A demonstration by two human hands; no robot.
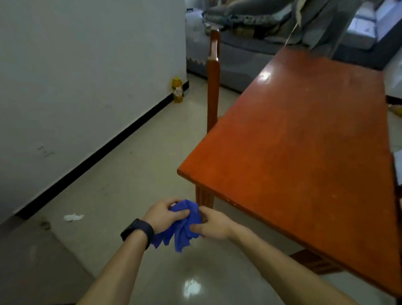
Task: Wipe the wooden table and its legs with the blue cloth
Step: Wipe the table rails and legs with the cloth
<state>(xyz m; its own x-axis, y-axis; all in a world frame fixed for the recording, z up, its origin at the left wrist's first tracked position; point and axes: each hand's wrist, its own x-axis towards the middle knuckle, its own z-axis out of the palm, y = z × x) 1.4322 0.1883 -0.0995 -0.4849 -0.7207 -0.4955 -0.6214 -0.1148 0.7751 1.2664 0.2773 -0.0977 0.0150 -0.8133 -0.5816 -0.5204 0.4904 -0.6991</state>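
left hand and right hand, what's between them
The blue cloth, bunched up, fills the gap: the left hand grips its upper part, the right hand holds its side. The head view shows this.

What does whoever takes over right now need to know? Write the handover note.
Left hand: grips the bunched cloth.
Right hand: grips the same cloth from the other side.
Cloth: held over the floor, just before the near corner leg, not touching the table.
Done: cloth is in hand; this view shows no sign of wiping.
Left: wipe the top, then the legs.
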